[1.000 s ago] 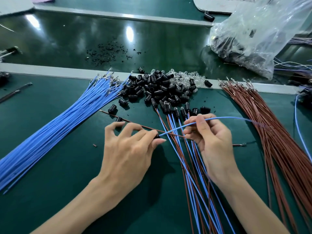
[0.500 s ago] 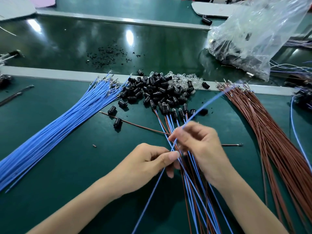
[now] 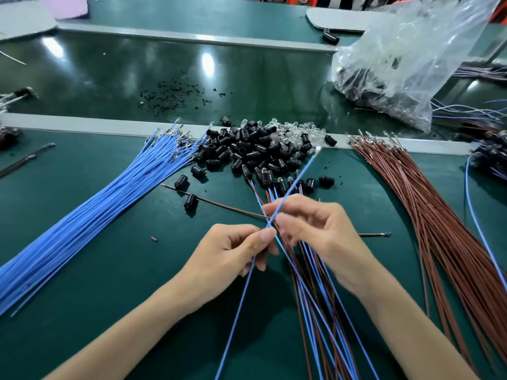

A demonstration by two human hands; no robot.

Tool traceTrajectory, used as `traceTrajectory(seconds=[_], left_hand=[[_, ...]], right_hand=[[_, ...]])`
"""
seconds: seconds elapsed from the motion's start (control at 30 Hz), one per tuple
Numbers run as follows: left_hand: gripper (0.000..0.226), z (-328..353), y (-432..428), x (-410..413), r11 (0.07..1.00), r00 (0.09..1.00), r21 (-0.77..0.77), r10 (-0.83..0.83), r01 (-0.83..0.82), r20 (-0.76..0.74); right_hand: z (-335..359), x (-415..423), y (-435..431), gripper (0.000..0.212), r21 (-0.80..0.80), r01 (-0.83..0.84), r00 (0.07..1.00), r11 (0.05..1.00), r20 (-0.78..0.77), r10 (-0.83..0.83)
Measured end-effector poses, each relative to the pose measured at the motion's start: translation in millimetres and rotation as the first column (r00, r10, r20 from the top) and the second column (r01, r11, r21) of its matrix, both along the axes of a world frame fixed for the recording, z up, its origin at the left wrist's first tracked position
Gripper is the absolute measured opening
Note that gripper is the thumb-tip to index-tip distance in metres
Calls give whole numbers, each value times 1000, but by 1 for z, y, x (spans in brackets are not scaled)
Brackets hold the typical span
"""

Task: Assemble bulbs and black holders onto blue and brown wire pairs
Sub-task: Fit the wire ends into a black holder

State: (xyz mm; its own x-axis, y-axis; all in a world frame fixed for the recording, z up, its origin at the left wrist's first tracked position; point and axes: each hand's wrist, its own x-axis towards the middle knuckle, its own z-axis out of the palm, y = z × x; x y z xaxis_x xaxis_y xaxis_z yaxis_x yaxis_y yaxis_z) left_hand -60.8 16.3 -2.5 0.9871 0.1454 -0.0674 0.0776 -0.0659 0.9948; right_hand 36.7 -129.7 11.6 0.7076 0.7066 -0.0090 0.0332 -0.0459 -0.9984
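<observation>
**On the green surface, one blue wire points at the parts pile**

A matte dark-green work surface (image 3: 90, 283) with a pale strip along its far edge carries everything in reach. A thick fan of loose blue wires (image 3: 96, 209) lies to the left, and a fan of loose brown wires (image 3: 439, 215) lies to the right. Between them at the back is a heap of small black cylindrical plastic holders (image 3: 247, 152) mixed with clear glass bulbs (image 3: 290, 135).

Both hands are raised over the finished blue-and-brown pairs (image 3: 315, 297). The left hand (image 3: 233, 250) pinches one thin blue wire (image 3: 301, 175) between thumb and forefinger, its other fingers curled under. Just beyond it, the right hand (image 3: 315, 229) holds the same wire in curled fingertips.

The wire's long axis runs from near-left to far-right. Its tail trails towards the person's left. Its metal terminal tip (image 3: 318, 150) sits ahead of the right hand and reaches the heap's near edge.

A single loose brown wire (image 3: 227, 204) lies almost crosswise under the hands, and a black holder rests on it to the left. Its right-hand terminal (image 3: 386, 233) shows just beyond the right hand.

The next move probably depends on that crossing. The brown wire has to be swung parallel to the blue one, and the right hand is the nearer to both terminals.
</observation>
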Motion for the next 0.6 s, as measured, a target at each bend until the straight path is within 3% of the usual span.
traceTrajectory(seconds=[0.07,0.13,0.2,0.23,0.37,0.5,0.6], left_hand=[[36,-2,2,3,987,985,21,157,-159,77],[37,-4,6,5,956,949,4,291,-294,121],[37,-6,9,8,937,928,-9,347,-349,133],[38,-7,10,9,934,925,7,354,-358,139],[36,-11,8,9,925,926,112,345,-364,155],[32,-10,12,9,865,878,218,386,-451,283],[32,-11,13,9,861,904,304,334,-408,267]], right_hand=[[2,12,5,12,-114,105,970,988,232,-76],[-1,15,19,17,-369,194,818,909,572,58],[-7,8,34,32,-563,254,707,787,663,246],[-9,4,38,30,-579,297,673,760,691,264],[-11,-6,38,6,-522,454,524,722,812,257],[1,5,15,20,-337,614,387,713,917,100],[4,23,-7,19,-210,596,354,775,935,-19]])
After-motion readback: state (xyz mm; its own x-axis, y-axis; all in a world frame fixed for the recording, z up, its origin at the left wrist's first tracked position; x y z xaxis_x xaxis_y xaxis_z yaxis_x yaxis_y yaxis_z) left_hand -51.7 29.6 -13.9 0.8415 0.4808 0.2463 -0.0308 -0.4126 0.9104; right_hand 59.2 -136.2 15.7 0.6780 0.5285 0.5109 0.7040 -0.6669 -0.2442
